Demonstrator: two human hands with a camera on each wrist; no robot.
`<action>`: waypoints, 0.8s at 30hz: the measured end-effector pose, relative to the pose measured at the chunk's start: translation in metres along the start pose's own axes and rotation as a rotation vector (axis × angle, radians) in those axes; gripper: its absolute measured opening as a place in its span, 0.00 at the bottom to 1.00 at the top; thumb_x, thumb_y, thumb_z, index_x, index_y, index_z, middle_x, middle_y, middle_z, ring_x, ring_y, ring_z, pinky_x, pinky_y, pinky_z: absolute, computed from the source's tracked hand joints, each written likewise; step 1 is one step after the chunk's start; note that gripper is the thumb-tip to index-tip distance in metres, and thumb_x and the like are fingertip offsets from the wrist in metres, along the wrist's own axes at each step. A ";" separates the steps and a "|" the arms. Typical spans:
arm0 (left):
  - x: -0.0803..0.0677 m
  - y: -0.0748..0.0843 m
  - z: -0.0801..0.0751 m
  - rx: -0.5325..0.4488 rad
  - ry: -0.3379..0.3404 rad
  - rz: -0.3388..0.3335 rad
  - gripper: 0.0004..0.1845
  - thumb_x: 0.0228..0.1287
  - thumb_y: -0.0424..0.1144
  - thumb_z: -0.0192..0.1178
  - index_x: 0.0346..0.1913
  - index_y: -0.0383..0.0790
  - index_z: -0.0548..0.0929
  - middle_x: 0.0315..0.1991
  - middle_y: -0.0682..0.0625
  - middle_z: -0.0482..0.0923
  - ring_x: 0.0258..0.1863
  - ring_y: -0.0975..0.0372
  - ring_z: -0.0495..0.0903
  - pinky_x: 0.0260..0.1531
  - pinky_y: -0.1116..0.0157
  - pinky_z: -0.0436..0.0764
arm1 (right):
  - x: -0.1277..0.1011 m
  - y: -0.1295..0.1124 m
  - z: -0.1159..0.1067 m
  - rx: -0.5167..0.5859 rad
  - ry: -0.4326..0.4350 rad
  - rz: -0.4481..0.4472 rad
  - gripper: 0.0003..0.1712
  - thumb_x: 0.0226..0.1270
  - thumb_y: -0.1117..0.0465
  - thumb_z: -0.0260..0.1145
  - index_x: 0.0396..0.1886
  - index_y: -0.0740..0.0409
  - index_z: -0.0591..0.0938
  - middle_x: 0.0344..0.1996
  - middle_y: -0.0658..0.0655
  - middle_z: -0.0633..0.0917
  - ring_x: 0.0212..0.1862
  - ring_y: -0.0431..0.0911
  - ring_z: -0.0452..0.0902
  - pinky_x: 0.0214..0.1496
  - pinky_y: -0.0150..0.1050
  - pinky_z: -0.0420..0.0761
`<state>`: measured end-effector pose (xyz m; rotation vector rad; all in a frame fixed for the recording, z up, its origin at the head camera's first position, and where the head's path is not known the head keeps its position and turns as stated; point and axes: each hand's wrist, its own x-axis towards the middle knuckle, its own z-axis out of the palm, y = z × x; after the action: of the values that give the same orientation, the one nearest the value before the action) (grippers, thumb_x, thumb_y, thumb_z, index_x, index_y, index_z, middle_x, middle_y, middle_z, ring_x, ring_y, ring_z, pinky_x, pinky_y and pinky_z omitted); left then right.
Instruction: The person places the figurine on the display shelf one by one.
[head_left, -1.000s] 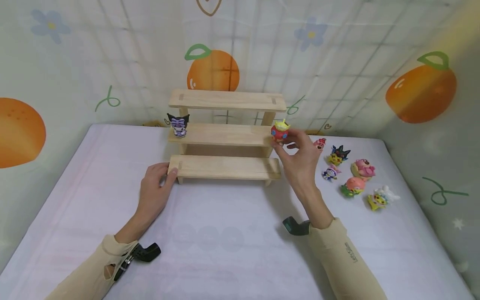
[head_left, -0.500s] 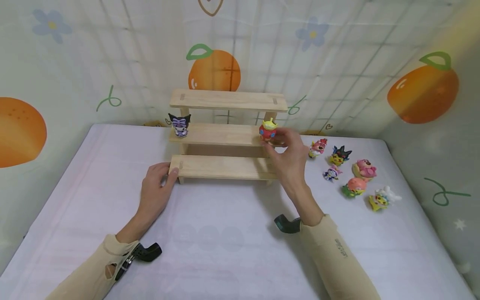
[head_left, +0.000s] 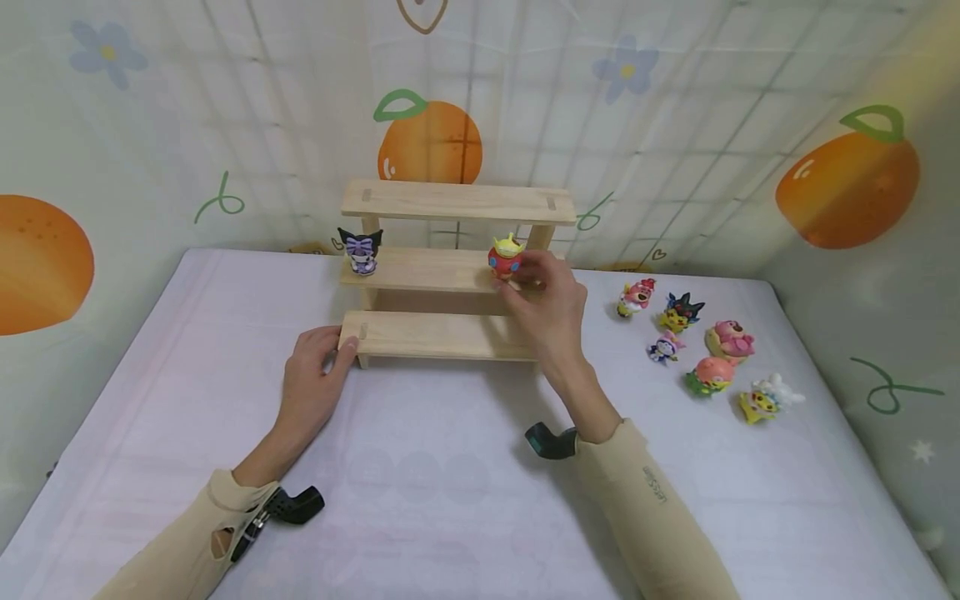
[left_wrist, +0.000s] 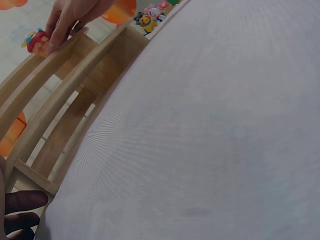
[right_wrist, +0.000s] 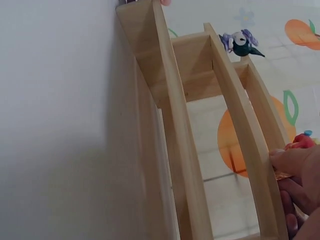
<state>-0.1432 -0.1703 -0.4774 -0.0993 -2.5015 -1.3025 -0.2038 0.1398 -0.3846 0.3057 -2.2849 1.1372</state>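
My right hand [head_left: 551, 304] pinches a small figurine [head_left: 506, 257] with a yellow head and red body between thumb and fingers. It is upright at the middle tier of a three-tier wooden display stand [head_left: 450, 335], right of that tier's centre. In the right wrist view, the figurine's red part [right_wrist: 302, 141] shows beyond the thumb at the tier's edge. My left hand [head_left: 315, 367] holds the left end of the bottom tier, thumb on top; its fingers [left_wrist: 27, 200] show beside the stand's end in the left wrist view. A black-eared purple figurine [head_left: 362, 252] stands at the middle tier's left end.
Several figurines are grouped on the white-covered table [head_left: 420, 517] right of the stand, among them a pink bear [head_left: 729, 339], a black-eared yellow one [head_left: 680, 312] and a white-topped yellow one [head_left: 765, 400]. A fruit-print curtain [head_left: 300, 108] hangs close behind the stand.
My right hand has carried the red and yellow figurine leftward along the middle tier, from its right end toward the centre. My left hand has stayed at the bottom tier.
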 end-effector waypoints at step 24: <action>0.001 -0.002 0.001 0.004 0.003 -0.007 0.21 0.81 0.49 0.56 0.46 0.32 0.89 0.60 0.42 0.84 0.68 0.50 0.74 0.70 0.46 0.70 | 0.005 -0.028 0.046 0.046 -0.047 -0.011 0.21 0.58 0.64 0.82 0.51 0.61 0.85 0.40 0.60 0.92 0.46 0.52 0.89 0.53 0.49 0.79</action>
<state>-0.1446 -0.1712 -0.4795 -0.0874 -2.5042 -1.3002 -0.2133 0.0863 -0.3851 0.3663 -2.2973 1.1893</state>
